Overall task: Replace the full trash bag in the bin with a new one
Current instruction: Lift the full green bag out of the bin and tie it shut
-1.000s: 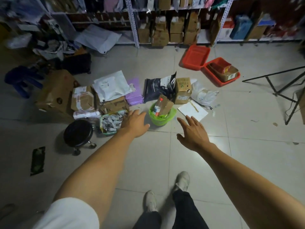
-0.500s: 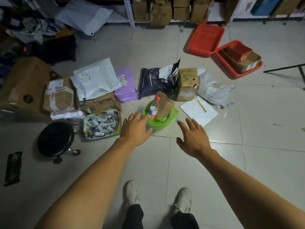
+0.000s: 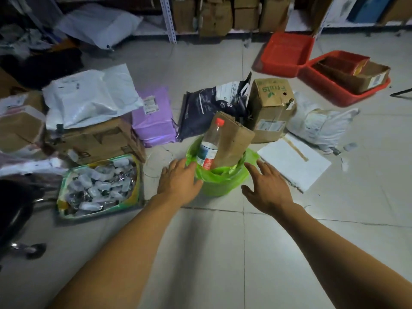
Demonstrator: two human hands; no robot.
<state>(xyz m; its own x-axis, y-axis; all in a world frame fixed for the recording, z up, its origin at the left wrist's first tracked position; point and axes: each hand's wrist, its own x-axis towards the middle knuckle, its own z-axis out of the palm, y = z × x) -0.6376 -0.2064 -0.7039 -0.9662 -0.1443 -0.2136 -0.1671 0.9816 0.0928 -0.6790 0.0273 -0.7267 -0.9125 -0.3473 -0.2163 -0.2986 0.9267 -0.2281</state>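
A black stool (image 3: pixel 13 210) sits at the far left edge of a tiled floor (image 3: pixel 214 253), beside a green-rimmed basket (image 3: pixel 66 192) packed with small clear packets. Behind the basket, brown cardboard boxes (image 3: pixel 93 139) are stacked under a white mailer bag (image 3: pixel 89 97), its printing too small to read, and a purple parcel (image 3: pixel 153 117) bears a white label that is likewise illegible.

The left hand (image 3: pixel 178 182) reaches forward with fingers spread and loose, holding nothing, its fingertips at the left side of the green trash bag (image 3: pixel 223 181) that lines a small round bin at centre. The bag's edge is folded over the bin rim. It is stuffed to overflowing: a clear plastic bottle (image 3: pixel 209 146) with a red cap and a red-and-white label stands tilted in it, against a folded cardboard piece (image 3: pixel 234 141).

The right hand (image 3: pixel 267 188) is open too, fingers splayed, empty, just beside the bag's right side; whether it touches cannot be told.

Behind the bin a dark bag (image 3: pixel 209 105) printed with paw marks leans beside a box (image 3: pixel 269 101) reading "Fruits" upside down. A white sheet (image 3: pixel 294 163) lies right of the bin, and two red trays (image 3: pixel 287 54) rest farther back. The tiles nearest the camera are bare, leaving open room between the arms and on the right.
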